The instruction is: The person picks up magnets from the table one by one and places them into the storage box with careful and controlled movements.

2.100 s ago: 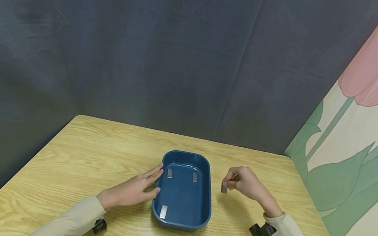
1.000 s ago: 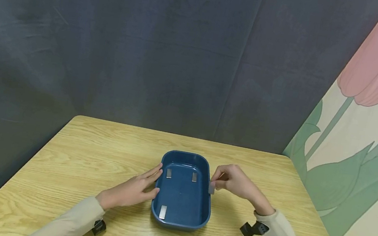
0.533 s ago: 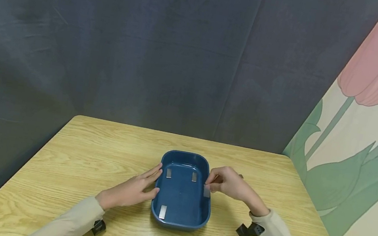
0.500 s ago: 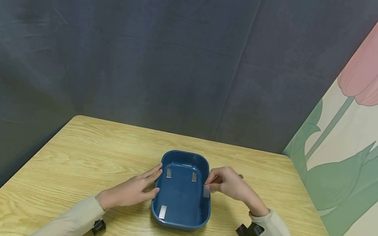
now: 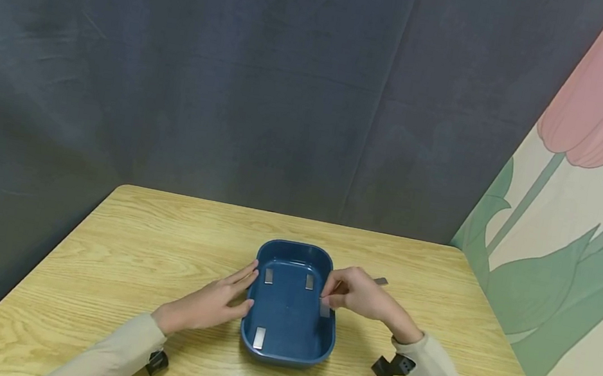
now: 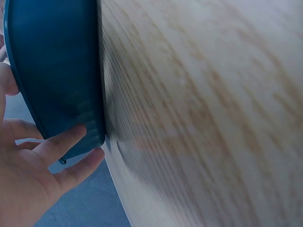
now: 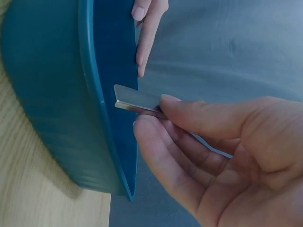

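A blue plastic box [image 5: 282, 359], rectangular with rounded corners, sits on the table. My left hand [image 5: 208, 305] rests against its left side, with extended, spread fingers touching the outer wall in the left wrist view. Thumb and fingers of my right hand [image 5: 358, 293] pinch a small flat metal plate [image 7: 137, 99] by one end. That plate overlaps the inside of the box near its right wall, its free end pointing inward past the rim. Three similar plates lie on the box floor: one far left [image 5: 269, 276], one far right [image 5: 309, 282], one near left [image 5: 259, 337].
Another metal plate [image 5: 381, 281] lies on the wooden table [image 5: 185, 222] beyond my right hand, partly covered by it. A dark curtain [image 5: 236, 74] hangs behind the table, and a wall with painted tulips [image 5: 590, 212] borders the right side.
My right hand has moved left with the pinched plate, from above the table to over the box's right side. The plate on the table behind it has come into view. My left hand stays put.
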The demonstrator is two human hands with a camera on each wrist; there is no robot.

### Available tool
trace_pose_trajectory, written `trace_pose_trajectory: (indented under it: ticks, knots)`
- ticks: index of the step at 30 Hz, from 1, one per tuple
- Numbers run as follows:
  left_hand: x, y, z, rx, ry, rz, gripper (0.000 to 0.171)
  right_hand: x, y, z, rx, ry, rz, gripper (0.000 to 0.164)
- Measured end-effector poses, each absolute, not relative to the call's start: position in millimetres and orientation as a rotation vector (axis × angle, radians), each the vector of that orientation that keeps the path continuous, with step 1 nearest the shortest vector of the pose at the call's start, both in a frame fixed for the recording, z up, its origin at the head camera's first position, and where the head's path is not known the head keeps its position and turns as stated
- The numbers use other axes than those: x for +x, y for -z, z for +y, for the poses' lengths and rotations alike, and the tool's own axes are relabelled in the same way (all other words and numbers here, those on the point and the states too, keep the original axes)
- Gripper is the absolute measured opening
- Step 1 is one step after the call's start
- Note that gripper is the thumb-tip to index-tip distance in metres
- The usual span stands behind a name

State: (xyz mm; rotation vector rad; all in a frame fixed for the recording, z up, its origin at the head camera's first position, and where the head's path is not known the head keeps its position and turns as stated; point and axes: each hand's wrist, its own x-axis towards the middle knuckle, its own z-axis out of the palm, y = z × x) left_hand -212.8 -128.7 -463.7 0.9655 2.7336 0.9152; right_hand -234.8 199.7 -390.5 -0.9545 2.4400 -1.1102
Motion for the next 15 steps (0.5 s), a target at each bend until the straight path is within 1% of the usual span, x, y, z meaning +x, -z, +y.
trace_pose_trajectory:
  ticks: [10, 15]
  knots:
    - [-211.7, 463.2, -128.5, 0.963, -0.919, 2.732, 0.065, -234.6, 390.3, 196.7, -0.972, 1.062, 2.438, 0.010]
    - [-211.8, 463.6, -128.5, 0.966, -0.921, 2.726, 0.065, -235.1, 390.6, 195.2, -1.016, 1.012, 2.444, 0.016]
